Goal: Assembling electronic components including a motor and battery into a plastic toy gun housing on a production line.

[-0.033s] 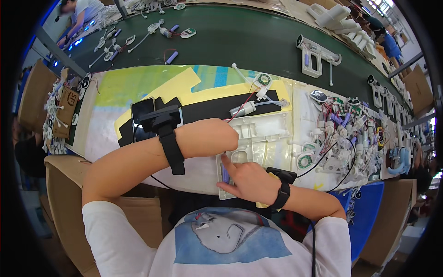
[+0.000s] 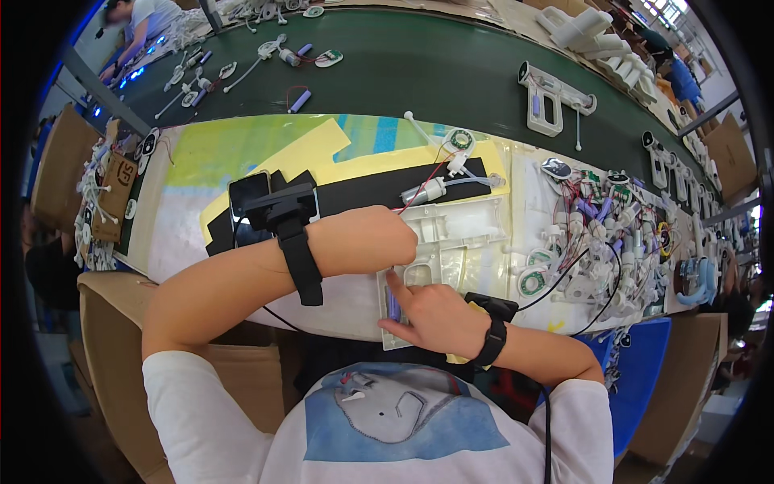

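A white plastic housing half (image 2: 451, 226), shaped with a handle, lies on the work table in front of me. A purple battery cell (image 2: 393, 305) sits in its handle part. My left hand (image 2: 363, 242) is curled down over the housing's left side; its fingertips and whatever they hold are hidden. My right hand (image 2: 439, 319) grips the handle from the right, its index finger and thumb stretched on either side of the battery. At the housing's far edge lies a small motor (image 2: 425, 192) with red wires and a clear tube, joined to a round green circuit board (image 2: 459, 140).
A heap of wired parts (image 2: 597, 226) covers the table's right side. Beyond runs a green conveyor belt (image 2: 419, 60) carrying a partly filled housing (image 2: 548, 105). A phone (image 2: 250, 194) lies by my left wrist. Cardboard boxes (image 2: 117, 331) and a blue bin (image 2: 641, 379) flank me. Another person (image 2: 145, 24) works far left.
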Demonstrator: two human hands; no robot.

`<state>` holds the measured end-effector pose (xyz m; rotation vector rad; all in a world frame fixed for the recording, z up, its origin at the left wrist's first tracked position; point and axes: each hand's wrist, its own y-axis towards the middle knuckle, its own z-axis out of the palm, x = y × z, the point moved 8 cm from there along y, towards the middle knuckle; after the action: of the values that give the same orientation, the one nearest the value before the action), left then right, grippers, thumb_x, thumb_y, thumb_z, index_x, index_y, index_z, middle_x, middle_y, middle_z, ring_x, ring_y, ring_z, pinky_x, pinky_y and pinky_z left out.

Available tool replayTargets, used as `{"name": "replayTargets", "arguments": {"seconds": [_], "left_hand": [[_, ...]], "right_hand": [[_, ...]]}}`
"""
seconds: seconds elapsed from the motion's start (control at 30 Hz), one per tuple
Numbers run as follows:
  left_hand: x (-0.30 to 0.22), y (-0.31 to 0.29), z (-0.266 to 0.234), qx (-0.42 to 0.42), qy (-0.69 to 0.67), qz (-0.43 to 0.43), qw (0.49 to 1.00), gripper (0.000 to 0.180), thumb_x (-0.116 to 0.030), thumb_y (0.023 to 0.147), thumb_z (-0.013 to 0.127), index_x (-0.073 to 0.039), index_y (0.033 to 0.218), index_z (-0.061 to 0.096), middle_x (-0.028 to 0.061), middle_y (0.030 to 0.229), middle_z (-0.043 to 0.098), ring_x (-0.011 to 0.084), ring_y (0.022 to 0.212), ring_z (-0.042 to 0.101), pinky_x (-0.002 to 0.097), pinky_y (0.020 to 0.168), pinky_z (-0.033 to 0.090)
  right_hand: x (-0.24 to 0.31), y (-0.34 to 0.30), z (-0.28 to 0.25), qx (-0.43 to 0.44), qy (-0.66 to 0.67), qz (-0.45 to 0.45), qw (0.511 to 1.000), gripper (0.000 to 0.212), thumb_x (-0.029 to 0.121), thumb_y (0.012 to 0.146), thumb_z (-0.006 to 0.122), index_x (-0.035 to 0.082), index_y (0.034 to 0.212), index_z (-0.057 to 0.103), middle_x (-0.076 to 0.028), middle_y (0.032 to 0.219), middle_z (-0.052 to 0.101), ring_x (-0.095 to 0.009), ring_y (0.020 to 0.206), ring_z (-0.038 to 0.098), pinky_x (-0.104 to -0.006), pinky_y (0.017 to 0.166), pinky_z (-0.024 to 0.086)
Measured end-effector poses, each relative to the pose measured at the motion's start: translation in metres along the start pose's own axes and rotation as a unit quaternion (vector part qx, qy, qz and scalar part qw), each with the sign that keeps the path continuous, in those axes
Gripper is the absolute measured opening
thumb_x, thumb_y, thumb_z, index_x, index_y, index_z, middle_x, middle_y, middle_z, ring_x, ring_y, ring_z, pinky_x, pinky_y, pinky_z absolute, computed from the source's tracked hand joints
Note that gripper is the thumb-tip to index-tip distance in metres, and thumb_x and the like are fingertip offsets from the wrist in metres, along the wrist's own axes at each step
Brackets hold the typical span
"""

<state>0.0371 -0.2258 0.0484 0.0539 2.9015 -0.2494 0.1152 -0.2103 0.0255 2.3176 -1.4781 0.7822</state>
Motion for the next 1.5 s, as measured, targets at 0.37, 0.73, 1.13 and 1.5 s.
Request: {"name": "replayTargets", "arguments": {"seconds": [0.37, 0.73, 1.13, 1.5], "left_hand": [[-0.01, -0.005, -0.007, -0.058, 0.026, 0.103, 0.993, 0.004, -0.011, 0.069, 0.062, -0.008, 0.07, 0.064, 0.0005, 0.074, 0.058, 0.0178, 0.083, 0.061, 0.0318, 0.065, 0.052], [-0.001, 0.008, 0.001, 0.001, -0.008, 0.054, 0.999, 0.006, -0.008, 0.07, 0.062, -0.007, 0.069, 0.068, 0.0098, 0.072, 0.06, 0.028, 0.074, 0.064, 0.0366, 0.066, 0.053], [-0.039, -0.03, 0.0, -0.028, 0.181, -0.131, 0.974, 0.021, -0.014, 0.072, 0.062, -0.003, 0.089, 0.065, 0.0159, 0.101, 0.059, 0.0332, 0.111, 0.05, 0.0424, 0.095, 0.042], [-0.023, -0.031, 0.027, -0.252, -0.039, -0.292, 0.922, 0.099, -0.043, 0.073, 0.073, 0.004, 0.144, 0.023, 0.0395, 0.147, 0.007, 0.0575, 0.136, 0.006, 0.0621, 0.11, 0.013]], "right_hand": [[-0.001, 0.0, -0.001, -0.004, 0.008, 0.007, 1.0, 0.073, 0.04, 0.087, 0.062, -0.015, 0.128, 0.039, -0.019, 0.064, 0.058, -0.037, 0.055, 0.059, -0.0412, 0.054, 0.05], [0.001, 0.005, -0.003, 0.015, -0.044, -0.003, 0.999, 0.07, 0.042, 0.086, 0.062, -0.011, 0.127, 0.042, -0.017, 0.063, 0.059, -0.037, 0.055, 0.059, -0.0421, 0.053, 0.049], [-0.016, -0.013, -0.156, -0.297, 0.005, -0.03, 0.954, 0.027, 0.014, 0.086, 0.064, 0.0, 0.109, 0.063, -0.014, 0.083, 0.067, -0.028, 0.07, 0.064, -0.0347, 0.067, 0.051], [-0.223, 0.101, -0.153, -0.254, -0.11, 0.201, 0.94, 0.023, 0.011, 0.07, 0.069, 0.006, 0.092, 0.07, -0.017, 0.092, 0.067, -0.034, 0.092, 0.063, -0.0414, 0.083, 0.051]]}}
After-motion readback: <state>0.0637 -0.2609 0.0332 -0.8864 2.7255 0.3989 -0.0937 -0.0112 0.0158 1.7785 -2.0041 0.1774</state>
